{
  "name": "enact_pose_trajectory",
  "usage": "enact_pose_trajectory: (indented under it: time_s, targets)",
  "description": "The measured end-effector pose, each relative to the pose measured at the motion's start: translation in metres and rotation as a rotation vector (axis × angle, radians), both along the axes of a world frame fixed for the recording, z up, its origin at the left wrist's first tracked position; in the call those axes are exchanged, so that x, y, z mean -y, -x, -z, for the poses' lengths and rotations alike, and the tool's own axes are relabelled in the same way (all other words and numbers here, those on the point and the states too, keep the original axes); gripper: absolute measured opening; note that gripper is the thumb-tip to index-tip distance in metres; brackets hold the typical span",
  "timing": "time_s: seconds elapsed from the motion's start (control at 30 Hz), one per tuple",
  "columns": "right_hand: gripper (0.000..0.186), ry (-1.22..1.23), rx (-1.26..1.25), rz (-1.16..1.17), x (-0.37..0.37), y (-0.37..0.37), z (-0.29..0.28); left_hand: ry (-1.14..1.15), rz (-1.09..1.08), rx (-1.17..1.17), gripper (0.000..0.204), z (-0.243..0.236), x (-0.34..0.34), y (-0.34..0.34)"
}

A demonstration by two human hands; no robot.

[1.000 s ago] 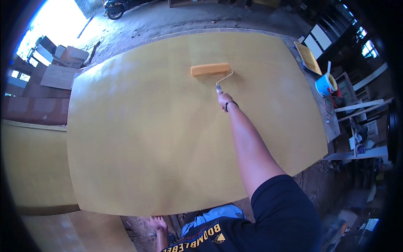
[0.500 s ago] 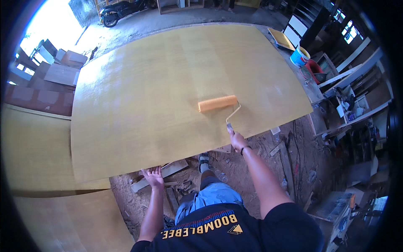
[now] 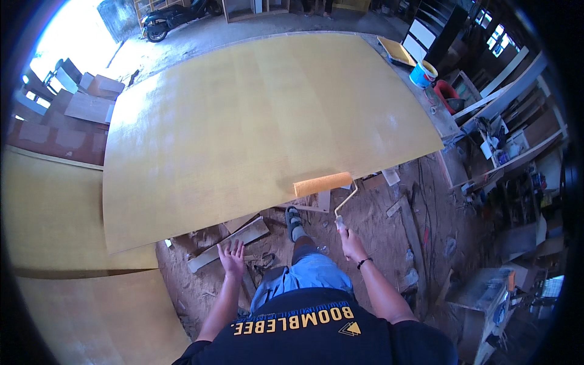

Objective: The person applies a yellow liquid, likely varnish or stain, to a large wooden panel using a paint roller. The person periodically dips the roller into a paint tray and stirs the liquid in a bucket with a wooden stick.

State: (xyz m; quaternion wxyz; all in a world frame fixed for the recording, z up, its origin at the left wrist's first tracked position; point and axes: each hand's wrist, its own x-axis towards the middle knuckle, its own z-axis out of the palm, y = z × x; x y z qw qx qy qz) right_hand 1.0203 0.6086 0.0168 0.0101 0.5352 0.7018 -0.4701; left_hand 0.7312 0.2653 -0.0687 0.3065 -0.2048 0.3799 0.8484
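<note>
A large yellowish board (image 3: 243,121) with wet, glossy patches spreads out before me. My right hand (image 3: 351,243) is closed round the handle of a paint roller (image 3: 322,184). The roller's orange sleeve is at the board's near edge, right of the middle, and its bent wire frame hangs past that edge. My left hand (image 3: 232,258) is off the board, fingers spread, holding nothing, a little short of the near edge above the littered ground.
A yellow paint tray (image 3: 396,51) and a blue-and-white bucket (image 3: 423,74) stand beyond the board's right edge, near a red basin (image 3: 447,96). More yellowish boards (image 3: 55,213) lie at left. Wood offcuts (image 3: 229,244) litter the dirt floor. A motorbike (image 3: 176,19) is parked at the back.
The roller has come toward me, from the board's surface to its near edge, as my right arm drew back. My left hand has let go of the board's edge and moved back.
</note>
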Motion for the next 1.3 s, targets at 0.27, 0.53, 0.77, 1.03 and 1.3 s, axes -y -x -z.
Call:
enact_pose_trajectory:
  time_s: [0.27,0.53,0.77,1.03,1.3]
  targets:
    - [0.066,-0.423,-0.181,-0.156,-0.061,0.042,0.065,-0.024,-0.017,-0.015,0.102,-0.016,-0.043,0.036]
    - [0.079,-0.008,0.061,-0.213,-0.193,0.26,0.005,-0.079,-0.081,0.041,0.102,-0.034,-0.083,0.068]
    - [0.072,-0.031,0.051,-0.183,-0.307,0.456,0.023,0.042,-0.247,0.194,0.098,-0.05,-0.121,0.083]
    - [0.073,-0.192,0.04,-0.187,-0.419,0.697,0.077,0.228,-0.31,0.285,0.1,-0.044,-0.115,0.096]
    - [0.077,-0.021,0.02,-0.139,-0.477,0.834,0.026,0.447,-0.331,0.3,0.101,-0.036,-0.12,0.091]
